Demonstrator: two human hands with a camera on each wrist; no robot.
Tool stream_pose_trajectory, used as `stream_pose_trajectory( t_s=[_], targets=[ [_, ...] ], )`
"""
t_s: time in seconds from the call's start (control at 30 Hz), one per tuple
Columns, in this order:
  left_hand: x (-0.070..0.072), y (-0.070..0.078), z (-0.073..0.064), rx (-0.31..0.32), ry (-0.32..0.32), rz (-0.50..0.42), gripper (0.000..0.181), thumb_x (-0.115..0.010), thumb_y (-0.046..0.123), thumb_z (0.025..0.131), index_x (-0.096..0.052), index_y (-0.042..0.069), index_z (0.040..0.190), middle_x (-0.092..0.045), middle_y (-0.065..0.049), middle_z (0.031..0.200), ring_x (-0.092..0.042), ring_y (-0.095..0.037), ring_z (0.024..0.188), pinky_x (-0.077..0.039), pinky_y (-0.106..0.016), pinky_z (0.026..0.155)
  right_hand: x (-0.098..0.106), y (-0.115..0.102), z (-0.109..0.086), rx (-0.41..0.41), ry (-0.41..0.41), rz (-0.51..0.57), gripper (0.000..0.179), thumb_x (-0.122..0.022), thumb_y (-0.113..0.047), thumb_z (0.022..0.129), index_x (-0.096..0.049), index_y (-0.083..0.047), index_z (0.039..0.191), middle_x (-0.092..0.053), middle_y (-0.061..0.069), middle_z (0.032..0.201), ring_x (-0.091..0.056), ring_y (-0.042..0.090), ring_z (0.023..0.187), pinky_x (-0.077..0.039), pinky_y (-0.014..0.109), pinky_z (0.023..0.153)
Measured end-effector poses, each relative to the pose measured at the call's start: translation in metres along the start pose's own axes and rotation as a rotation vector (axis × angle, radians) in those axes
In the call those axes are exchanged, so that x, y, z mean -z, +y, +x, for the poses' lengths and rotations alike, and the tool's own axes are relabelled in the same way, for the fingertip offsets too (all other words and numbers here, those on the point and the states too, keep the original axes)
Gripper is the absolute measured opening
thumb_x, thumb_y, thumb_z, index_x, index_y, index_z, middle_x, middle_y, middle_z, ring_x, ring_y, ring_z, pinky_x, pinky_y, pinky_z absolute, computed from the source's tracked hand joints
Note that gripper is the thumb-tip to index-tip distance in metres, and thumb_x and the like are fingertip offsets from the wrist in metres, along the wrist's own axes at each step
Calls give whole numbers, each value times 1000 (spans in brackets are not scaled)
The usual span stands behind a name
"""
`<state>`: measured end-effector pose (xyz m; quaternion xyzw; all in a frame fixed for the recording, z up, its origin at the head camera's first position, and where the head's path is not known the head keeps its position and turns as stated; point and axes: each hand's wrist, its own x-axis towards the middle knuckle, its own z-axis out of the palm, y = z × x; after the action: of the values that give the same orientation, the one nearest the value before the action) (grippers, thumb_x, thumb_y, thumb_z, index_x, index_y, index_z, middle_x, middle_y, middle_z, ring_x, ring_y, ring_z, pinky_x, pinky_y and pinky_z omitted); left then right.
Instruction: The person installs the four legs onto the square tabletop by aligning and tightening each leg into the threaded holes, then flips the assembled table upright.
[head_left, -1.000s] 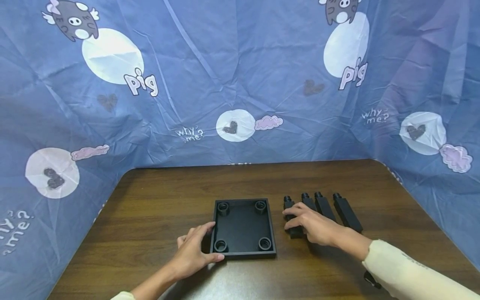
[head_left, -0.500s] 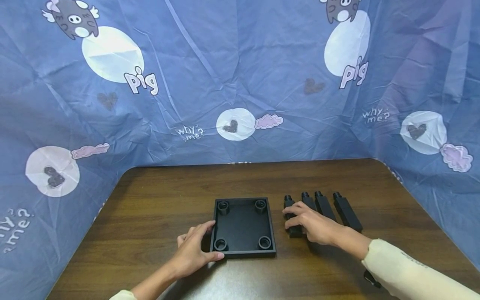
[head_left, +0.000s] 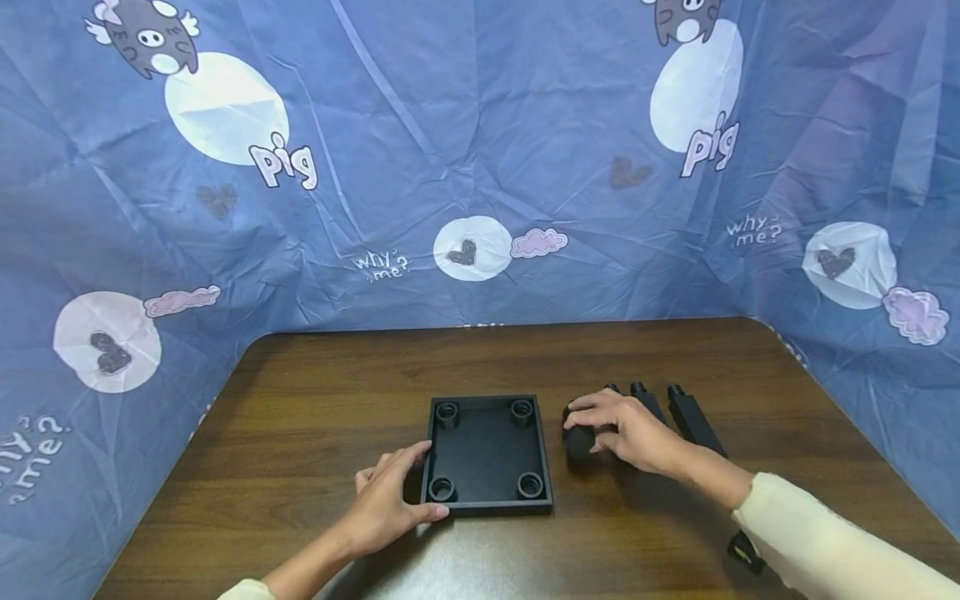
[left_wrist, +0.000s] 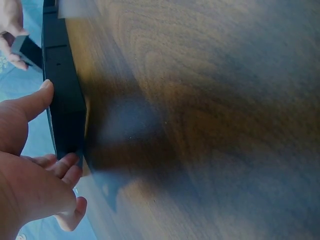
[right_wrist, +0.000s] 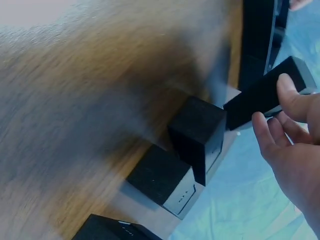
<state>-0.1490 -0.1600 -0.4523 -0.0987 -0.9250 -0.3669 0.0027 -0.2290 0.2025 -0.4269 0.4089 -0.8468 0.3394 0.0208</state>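
Observation:
A black square panel [head_left: 487, 454] with a raised rim lies sockets-up, a round threaded socket near each corner. My left hand [head_left: 386, 504] holds its near left corner, thumb on the front edge and fingers along the left side. To the panel's right, my right hand [head_left: 630, 433] pinches a black square leg [head_left: 580, 443] between thumb and fingers. In the right wrist view that leg [right_wrist: 262, 95] is tilted up off the table, and its threaded end is hidden. Three more black legs [head_left: 696, 423] with threaded ends lie to the right, partly covered by the right hand.
All of this rests on a brown wood-grain table [head_left: 345, 375] with rounded far corners. A blue printed cloth [head_left: 390, 167] hangs behind and at both sides. A small dark object [head_left: 745, 552] shows beneath the right sleeve.
My right hand has lifted the leftmost leg from the table and tipped it, its squared end now turned toward the head camera. The left hand and the panel stay put.

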Motion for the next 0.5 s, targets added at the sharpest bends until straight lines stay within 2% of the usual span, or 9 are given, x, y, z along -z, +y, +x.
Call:
stream_pose_trajectory(
  t_s=[0.1,0.13,0.27,0.43,0.5],
  targets=[
    [0,0,0,-1,-1,1,84,-89,30,67,-51,8,139,-61,-7,123,-49,-26,118,-23,-50,90,4,-3,1,-86,29,143,44,-68,17,78,-70,-3,117,-61,19,124,-56,28,106,-54,36,79],
    [0,0,0,0,-3,1,84,-89,30,67,-51,8,139,-61,-7,123,-49,-26,118,-23,-50,90,5,-4,1,-119,31,206,42,-66,18,81,-69,-1,118,-60,20,124,-55,26,102,-55,32,73],
    [-1,0,0,0,-1,6,84,-89,29,67,-51,8,139,-61,-7,123,-49,-26,118,-23,-50,90,11,-8,2,-208,49,390,41,-55,20,86,-65,3,122,-57,22,119,-56,19,89,-55,32,75],
    [-1,0,1,-5,7,14,84,-90,29,66,-51,8,139,-61,-8,123,-50,-26,117,-23,-50,89,18,-13,5,-249,82,351,39,-63,9,87,-66,-4,124,-63,14,120,-54,11,72,-50,27,63],
    [-1,0,1,-4,7,15,85,-90,28,66,-51,8,139,-61,-8,123,-50,-26,117,-23,-49,89,22,-16,6,-266,94,316,39,-68,1,87,-67,-9,125,-64,8,124,-55,9,75,-46,27,61]
  ],
)
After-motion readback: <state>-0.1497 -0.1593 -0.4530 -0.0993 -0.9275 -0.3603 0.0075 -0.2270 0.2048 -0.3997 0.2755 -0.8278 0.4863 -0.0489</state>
